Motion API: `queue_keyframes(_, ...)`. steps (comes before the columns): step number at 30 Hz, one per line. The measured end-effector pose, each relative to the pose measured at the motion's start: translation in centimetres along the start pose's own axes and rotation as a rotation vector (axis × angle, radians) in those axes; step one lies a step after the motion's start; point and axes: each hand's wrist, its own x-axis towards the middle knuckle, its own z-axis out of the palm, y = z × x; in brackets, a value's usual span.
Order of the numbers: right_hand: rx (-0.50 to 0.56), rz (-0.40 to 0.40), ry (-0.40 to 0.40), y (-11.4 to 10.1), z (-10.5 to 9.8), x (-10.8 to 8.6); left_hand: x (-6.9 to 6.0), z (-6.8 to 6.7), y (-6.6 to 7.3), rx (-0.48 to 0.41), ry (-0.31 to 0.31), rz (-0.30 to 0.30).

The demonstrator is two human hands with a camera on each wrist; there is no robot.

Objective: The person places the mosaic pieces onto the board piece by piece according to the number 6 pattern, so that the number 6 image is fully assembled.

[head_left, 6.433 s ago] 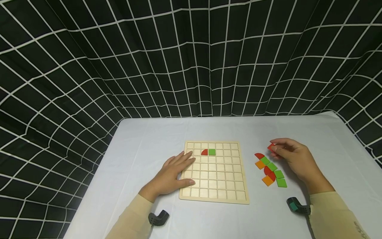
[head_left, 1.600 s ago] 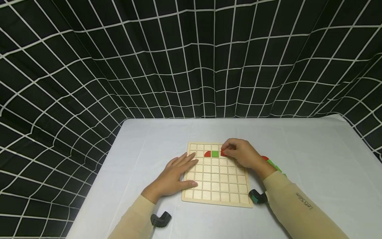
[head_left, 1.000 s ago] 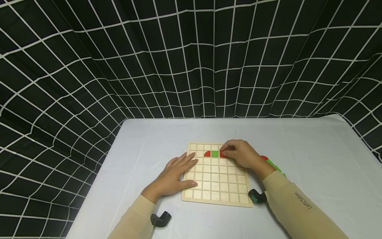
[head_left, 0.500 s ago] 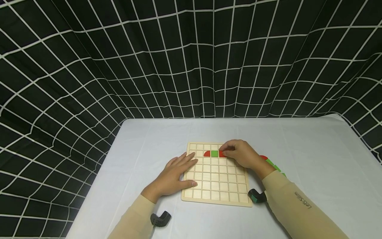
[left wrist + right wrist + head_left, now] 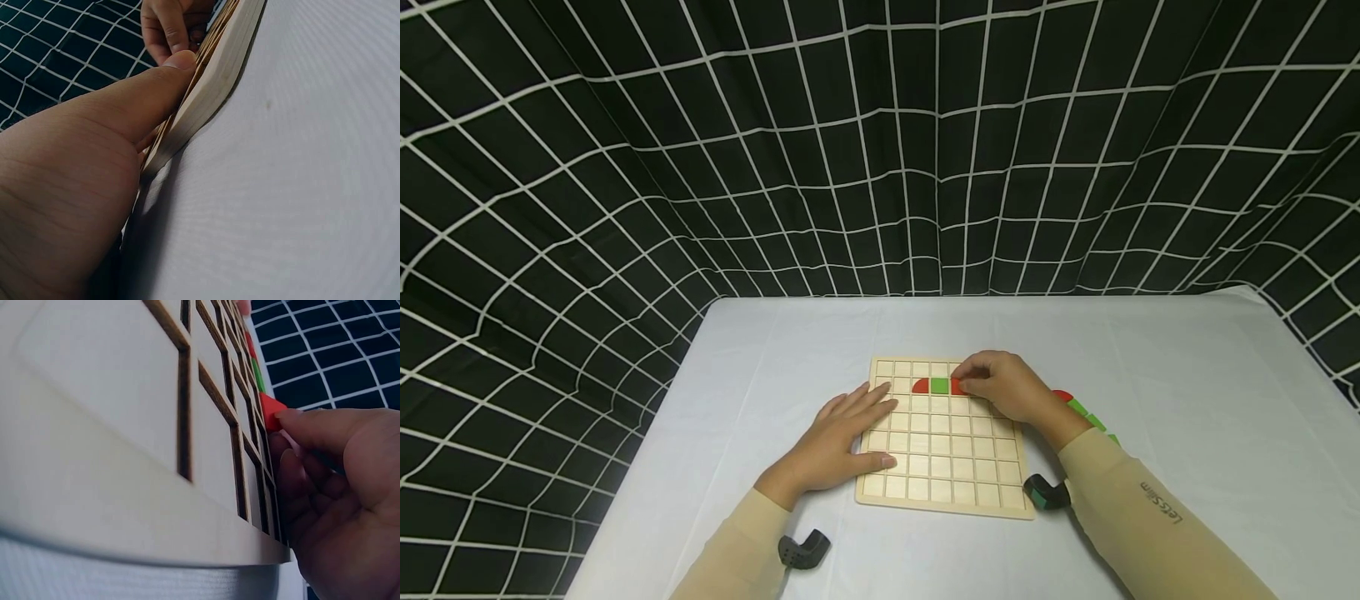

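A wooden grid board [image 5: 940,510] lies flat on the white table. My left hand [image 5: 835,442] rests along its left edge, fingers spread and fairly straight; its thumb [image 5: 156,87] lies over the rim in the left wrist view. At the board's second row from the back, my right hand [image 5: 1011,387] pinches a red tile [image 5: 957,387] between thumb and fingers. That red tile [image 5: 270,412] looks tilted in the right wrist view. Immediately left of it a green square tile [image 5: 939,386] sits in a cell, followed by a red quarter-round tile [image 5: 922,387].
Right of the board are loose tiles, a red one [image 5: 1062,395] and several green ones [image 5: 1096,422], partly hidden by my right forearm. Black wrist devices [image 5: 805,550] sit at both sleeves. A dark curtain with white grid lines [image 5: 940,167] stands behind the table [image 5: 775,333].
My right hand has carried the red tile from beside the loose tiles to the board, then shifted it slightly left towards the green tile. The left hand has stayed on the board.
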Motion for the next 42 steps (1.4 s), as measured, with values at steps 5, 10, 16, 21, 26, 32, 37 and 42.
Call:
queue_keyframes(5,-0.003,-0.006,0.003,-0.03,-0.10,-0.11,0.03,0.02,-0.04,0.000,0.002,0.006)
queue_keyframes(10,0.003,-0.011,0.010,-0.08,-0.20,-0.20,0.03,0.04,-0.08,0.006,0.004,0.010)
queue_keyframes(16,0.005,-0.011,0.027,-0.03,-0.27,-0.15,0.12,0.10,-0.15,0.006,0.005,0.010)
queue_keyframes(21,0.017,-0.009,0.025,0.09,-0.31,-0.12,0.15,0.10,-0.13,0.003,0.008,0.008)
queue_keyframes(26,0.030,-0.008,0.022,0.13,-0.35,-0.21,0.14,0.11,-0.10,-0.003,0.008,0.008)
queue_keyframes(32,0.037,-0.002,0.024,0.29,-0.41,-0.37,0.15,0.20,-0.16,0.007,0.007,0.005)
queue_keyframes(37,0.054,0.015,0.025,0.31,-0.61,-0.62,0.13,0.15,-0.11,0.002,0.006,0.004)
queue_keyframes(42,0.078,0.006,0.027,0.31,-0.74,-0.84,0.06,0.13,-0.10,-0.001,0.006,0.002)
